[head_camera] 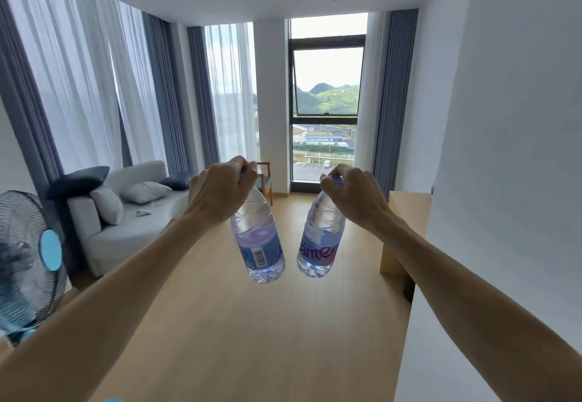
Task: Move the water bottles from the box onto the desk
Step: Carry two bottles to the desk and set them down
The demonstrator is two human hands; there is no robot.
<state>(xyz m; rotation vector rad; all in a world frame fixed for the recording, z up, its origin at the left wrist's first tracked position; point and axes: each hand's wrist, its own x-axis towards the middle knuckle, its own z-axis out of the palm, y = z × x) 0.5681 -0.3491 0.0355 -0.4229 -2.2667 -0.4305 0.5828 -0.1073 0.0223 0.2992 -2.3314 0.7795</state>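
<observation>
My left hand (pixel 220 192) grips the cap end of a clear water bottle (pixel 256 238) with a purple label and a barcode, which hangs down in front of me. My right hand (pixel 352 195) grips the cap of a second bottle (pixel 319 241) with a purple printed label, hanging beside the first. Both bottles are in mid-air above the wooden floor, a small gap between them. A wooden desk end (pixel 406 228) shows at the right against the white wall, partly behind my right forearm. No box is in view.
A grey sofa (pixel 126 222) with cushions stands at the left. A standing fan (pixel 28 263) fills the lower left edge. A wooden chair (pixel 264 178) sits by the tall window (pixel 327 99). The white wall (pixel 504 181) runs along the right. Pale wood floor (pixel 252 323) lies ahead.
</observation>
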